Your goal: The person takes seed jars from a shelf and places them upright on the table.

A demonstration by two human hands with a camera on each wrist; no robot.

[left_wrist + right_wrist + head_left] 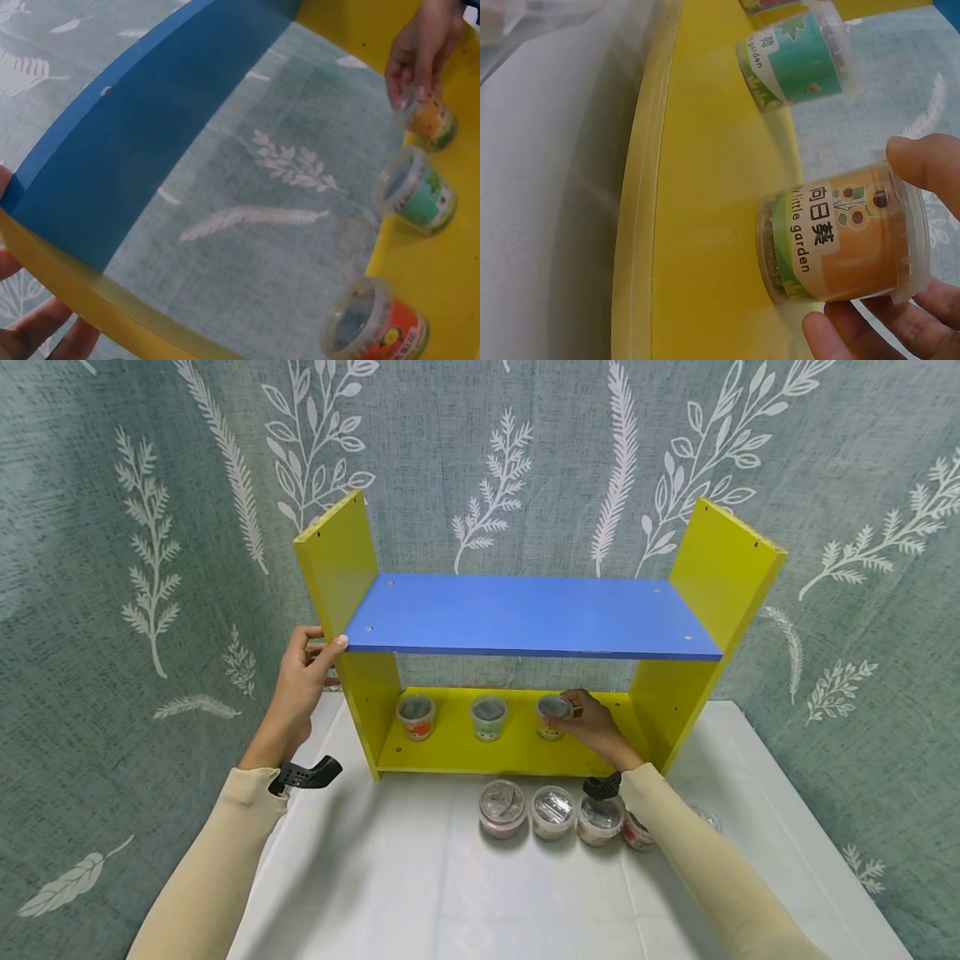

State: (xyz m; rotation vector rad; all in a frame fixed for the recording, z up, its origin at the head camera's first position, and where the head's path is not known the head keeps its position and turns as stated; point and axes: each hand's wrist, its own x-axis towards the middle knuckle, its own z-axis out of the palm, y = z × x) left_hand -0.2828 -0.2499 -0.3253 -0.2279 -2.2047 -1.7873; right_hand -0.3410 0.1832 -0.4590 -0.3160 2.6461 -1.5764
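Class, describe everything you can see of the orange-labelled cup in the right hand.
The orange-labelled cup is round, apparently clear plastic, with a wider translucent rim. Its label, green near the base, shows sunflowers, Chinese characters and "little garden"; brownish contents show low down. Roughly upright, it appears to rest on the yellow lower shelf, apart from the green-labelled cup. The right hand grips it near the rim.
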